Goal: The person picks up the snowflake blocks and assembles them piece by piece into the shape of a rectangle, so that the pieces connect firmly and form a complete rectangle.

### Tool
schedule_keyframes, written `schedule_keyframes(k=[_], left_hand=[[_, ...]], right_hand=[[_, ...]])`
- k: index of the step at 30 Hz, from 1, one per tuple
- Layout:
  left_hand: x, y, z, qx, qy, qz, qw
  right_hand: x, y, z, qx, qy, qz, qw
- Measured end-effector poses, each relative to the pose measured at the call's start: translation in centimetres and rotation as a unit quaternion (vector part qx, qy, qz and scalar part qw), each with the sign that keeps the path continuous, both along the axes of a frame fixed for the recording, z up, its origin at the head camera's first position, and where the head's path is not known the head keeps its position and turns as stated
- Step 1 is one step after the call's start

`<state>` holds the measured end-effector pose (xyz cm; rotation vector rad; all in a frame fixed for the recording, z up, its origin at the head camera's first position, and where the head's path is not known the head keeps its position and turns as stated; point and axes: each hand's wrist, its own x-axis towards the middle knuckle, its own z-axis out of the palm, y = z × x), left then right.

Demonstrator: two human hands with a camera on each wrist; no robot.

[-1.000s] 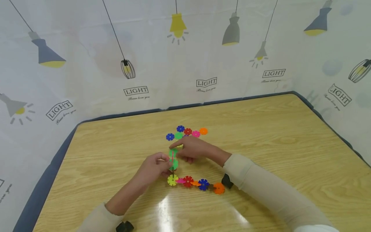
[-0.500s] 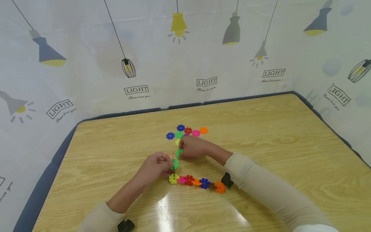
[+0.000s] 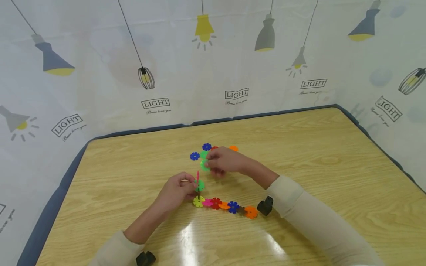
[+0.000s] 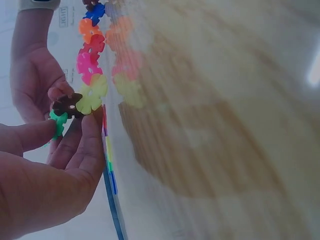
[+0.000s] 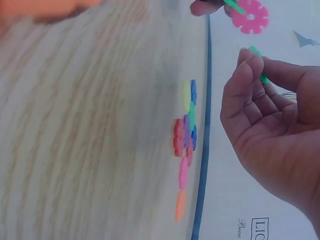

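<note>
My left hand (image 3: 176, 194) pinches a green notched disc (image 3: 200, 185), part of a chain of interlocking plastic discs. Beyond it a pink disc (image 5: 251, 16) stands edge-on in the head view. Below, a brown disc (image 4: 68, 105) joins the green one to a yellow disc (image 3: 199, 201). From there the chain runs right through pink, red (image 3: 216, 203), orange, blue (image 3: 233, 207) and brown to an orange disc (image 3: 251, 212). My right hand (image 3: 229, 160) pinches a separate green disc (image 5: 259, 65) between thumb and fingers, held apart from the chain, near the loose discs.
Loose discs lie flat beyond my hands, among them two blue ones (image 3: 194, 156), a green one and an orange one (image 3: 233, 148); my right hand covers some in the head view. The wooden table (image 3: 299, 147) backs onto a lamp-printed curtain (image 3: 186, 66).
My right hand has drawn the green disc away from the pink disc's top, up and to the right towards the loose discs. The left hand keeps its grip on the chain, almost still.
</note>
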<state>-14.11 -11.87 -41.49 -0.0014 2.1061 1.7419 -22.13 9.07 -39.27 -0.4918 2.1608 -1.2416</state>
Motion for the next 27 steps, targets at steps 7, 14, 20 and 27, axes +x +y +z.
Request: schedule_keyframes(k=[7,14,20,27], left_hand=[[0.0,0.1,0.0,-0.014,0.009,-0.001,0.9999],[0.0,0.2,0.1,-0.022,0.007,-0.002,0.9997],[0.1,0.2,0.2,-0.034,0.012,-0.008,0.9993],[0.1,0.3,0.1,-0.045,0.015,-0.006,0.9989]], right_hand=[[0.6,-0.1,0.8,-0.030,0.007,-0.004,1.000],[0.9,-0.6,0.9,-0.047,0.003,-0.001,0.999],[0.9,-0.7,1.2,-0.024,0.036,0.028,0.999],[0.9,-0.7,1.4,0.003,0.066,0.060,0.996]])
